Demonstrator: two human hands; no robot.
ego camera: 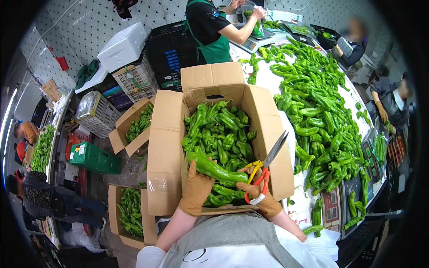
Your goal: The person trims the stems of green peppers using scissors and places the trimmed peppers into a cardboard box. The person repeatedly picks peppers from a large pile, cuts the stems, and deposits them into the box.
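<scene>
My left hand [197, 189], in a tan glove, grips a long green pepper [214, 168] by its thick left end. The pepper lies slantwise above an open cardboard box [166, 154] filled with green peppers [224, 134]. My right hand [259, 189], gloved the same way, holds scissors [264, 176] with red and yellow handles. Their blades point up and to the right, slightly apart, over the box's right flap. The right fingers are close to the pepper's narrower end; whether they also pinch it is hard to tell.
A white table [298, 209] to the right bears a large heap of green peppers [318, 114] and several scales. Two smaller pepper boxes [115, 214] [144, 134] stand on the floor at left, near a green crate [94, 159]. A co-worker in a green apron [214, 50] handles a bag beyond the box.
</scene>
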